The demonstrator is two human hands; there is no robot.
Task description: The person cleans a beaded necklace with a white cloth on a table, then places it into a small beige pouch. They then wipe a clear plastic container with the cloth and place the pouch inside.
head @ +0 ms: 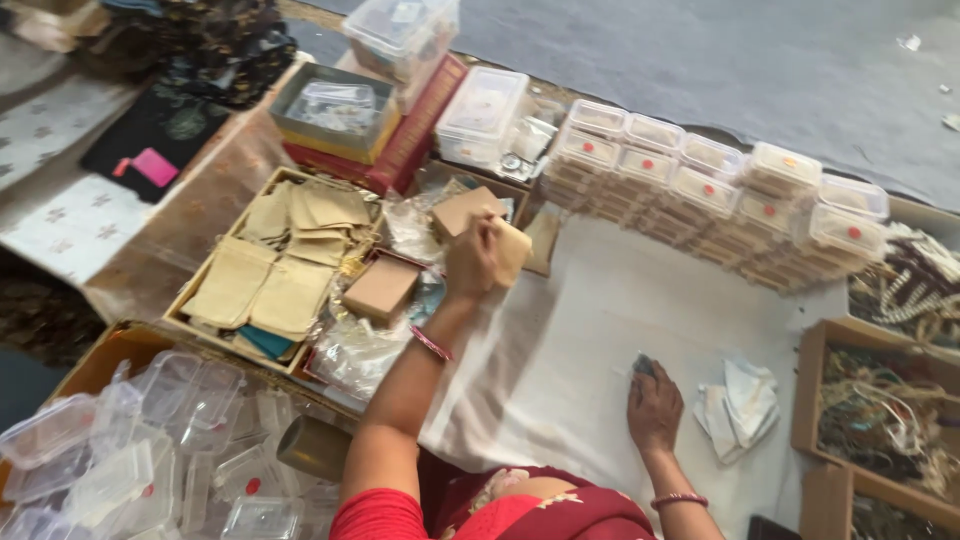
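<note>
Our left hand [470,262] pinches a light, stiff tan card [512,250] by its edge, frame centre; our right hand [653,405] presses flat on white cloth [560,350].

Stacked clear lidded boxes [715,190], a tray of beige pouches [270,265], crumpled white cloths [740,405] and empty plastic containers [140,450] lie around

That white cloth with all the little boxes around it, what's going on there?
A person sits at a white cloth. Their left hand reaches out and holds a small tan pouch above a box of similar pouches. Their right hand rests flat on the cloth, touching a small dark object, beside crumpled white paper. Stacked clear lidded containers line the far edge, and empty clear ones are piled at the near left.
</note>
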